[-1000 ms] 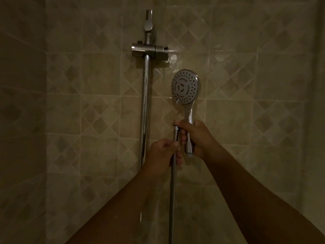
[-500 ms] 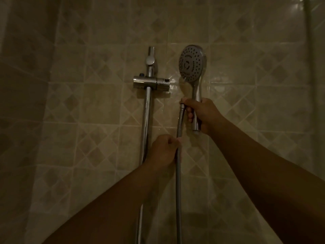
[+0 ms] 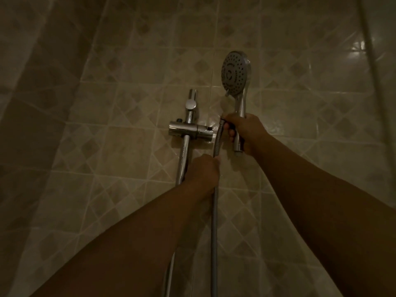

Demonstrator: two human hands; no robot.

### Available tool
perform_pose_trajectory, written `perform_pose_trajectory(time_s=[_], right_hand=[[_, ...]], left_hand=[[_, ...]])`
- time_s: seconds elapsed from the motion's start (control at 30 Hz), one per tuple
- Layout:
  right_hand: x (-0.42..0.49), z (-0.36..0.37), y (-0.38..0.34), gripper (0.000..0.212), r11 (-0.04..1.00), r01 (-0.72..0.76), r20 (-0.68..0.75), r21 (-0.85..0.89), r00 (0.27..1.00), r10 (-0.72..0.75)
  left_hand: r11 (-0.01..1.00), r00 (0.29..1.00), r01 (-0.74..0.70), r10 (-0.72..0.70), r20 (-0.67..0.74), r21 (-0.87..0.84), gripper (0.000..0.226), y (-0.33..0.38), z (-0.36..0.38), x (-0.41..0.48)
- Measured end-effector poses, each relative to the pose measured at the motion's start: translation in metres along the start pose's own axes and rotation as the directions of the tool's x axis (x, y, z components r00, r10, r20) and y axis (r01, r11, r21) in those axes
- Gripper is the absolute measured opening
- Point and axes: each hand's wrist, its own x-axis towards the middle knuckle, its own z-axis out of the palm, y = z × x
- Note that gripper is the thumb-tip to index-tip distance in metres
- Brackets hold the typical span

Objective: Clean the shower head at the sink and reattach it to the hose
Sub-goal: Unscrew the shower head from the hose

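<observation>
A chrome shower head (image 3: pixel 234 73) points its round spray face towards me, upright against the tiled wall. My right hand (image 3: pixel 243 130) grips its handle, and the hose's top end sits pinched at that hand's thumb side. The metal hose (image 3: pixel 213 221) hangs straight down from there. My left hand (image 3: pixel 203 173) grips the hose a little below the right hand. The handle's lower end (image 3: pixel 238 149) sticks out under my right hand with no hose on it.
A chrome slide rail (image 3: pixel 184 155) runs up the wall left of the hose, with a bracket holder (image 3: pixel 190 130) level with my right hand. A pale shower curtain (image 3: pixel 32 103) hangs at the left. A thin pipe (image 3: pixel 372 71) crosses the upper right.
Both hands rose along the wall with the shower head and hose; the head now stands above the bracket. The view tilted upward. The grips look unchanged.
</observation>
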Motion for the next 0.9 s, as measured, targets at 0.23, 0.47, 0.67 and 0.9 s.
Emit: perform_pose_trajectory(time_s=[0.23,0.47,0.67,0.9], right_hand=[[0.014,0.012,-0.002,0.016,0.999,0.005,0.022,0.054,1.0,-0.007],[0.019,0.005,-0.008,0.015,0.999,0.014,0.057,0.047,0.998,-0.016],[0.01,0.014,-0.006,0.016,0.999,0.035,0.138,-0.006,0.99,-0.034],[0.014,0.028,-0.002,0.015,1.0,-0.007,0.087,0.003,0.996,0.007]], left_hand=[[0.999,0.995,0.016,-0.019,-0.1,-0.03,0.043,0.008,0.002,0.014],[0.963,0.995,-0.048,0.071,-0.075,0.263,0.024,0.019,-0.011,0.023],[0.971,0.994,0.018,0.008,-0.108,0.237,0.02,0.019,-0.01,0.022],[0.973,0.998,-0.024,0.036,-0.051,0.229,0.018,0.015,-0.013,0.019]])
